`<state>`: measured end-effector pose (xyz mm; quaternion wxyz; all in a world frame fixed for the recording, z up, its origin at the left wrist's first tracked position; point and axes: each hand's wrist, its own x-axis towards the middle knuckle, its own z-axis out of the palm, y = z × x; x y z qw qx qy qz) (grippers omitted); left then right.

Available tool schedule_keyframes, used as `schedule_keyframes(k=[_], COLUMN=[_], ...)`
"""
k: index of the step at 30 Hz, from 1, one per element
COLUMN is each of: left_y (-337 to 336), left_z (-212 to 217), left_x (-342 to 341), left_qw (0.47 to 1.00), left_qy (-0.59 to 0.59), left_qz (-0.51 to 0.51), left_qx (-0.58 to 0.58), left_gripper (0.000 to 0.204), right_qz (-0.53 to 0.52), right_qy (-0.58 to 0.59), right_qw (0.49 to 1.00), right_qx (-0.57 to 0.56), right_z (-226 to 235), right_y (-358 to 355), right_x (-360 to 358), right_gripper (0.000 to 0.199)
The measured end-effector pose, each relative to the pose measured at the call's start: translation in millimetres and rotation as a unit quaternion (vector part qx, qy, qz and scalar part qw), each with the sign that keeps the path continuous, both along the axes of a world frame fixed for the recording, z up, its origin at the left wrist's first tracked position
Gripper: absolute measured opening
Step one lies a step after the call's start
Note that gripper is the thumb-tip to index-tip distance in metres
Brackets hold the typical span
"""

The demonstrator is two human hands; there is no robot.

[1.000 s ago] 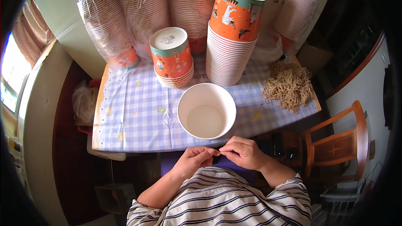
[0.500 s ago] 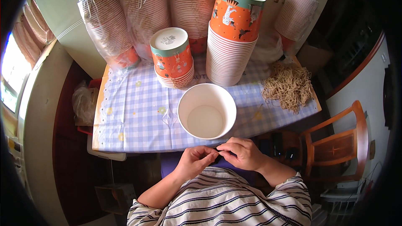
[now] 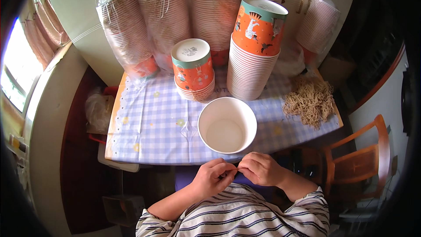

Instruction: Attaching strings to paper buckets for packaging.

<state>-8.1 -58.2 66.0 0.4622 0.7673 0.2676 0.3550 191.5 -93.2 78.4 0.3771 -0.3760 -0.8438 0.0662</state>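
In front of the table's near edge my left hand and my right hand meet fingertip to fingertip. Both are closed in a pinch on a thin, pale string, which the fingers now mostly hide. Just beyond my hands, a white paper bucket lies tilted with its mouth toward me; its inside shows bare. A heap of tan strings sits at the table's right side.
Behind the bucket stand a short stack and a tall stack of upside-down orange paper buckets. Several plastic-wrapped bucket stacks line the back. A checked cloth covers the table. A wooden chair is at right.
The view has shifted, so the table and buckets appear lower and farther right. My fingertips have drawn closer together, and the string shows less between them.
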Motion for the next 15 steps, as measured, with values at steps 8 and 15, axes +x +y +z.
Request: schedule_keyframes(k=[8,15], left_y=[19,37], left_z=[22,39], left_x=[3,3], left_qw=[0.961,0.926], left_qy=[-0.018,-0.004], left_qz=[0.017,0.042], left_qx=[0.274,0.374], left_gripper=[0.024,0.023], right_qz=[0.003,0.018], right_qy=[0.071,0.004], right_qw=[0.996,0.999], right_qx=[-0.056,0.043], right_z=[24,46], right_y=[5,30], right_x=[-1,0], right_gripper=[0.021,0.022])
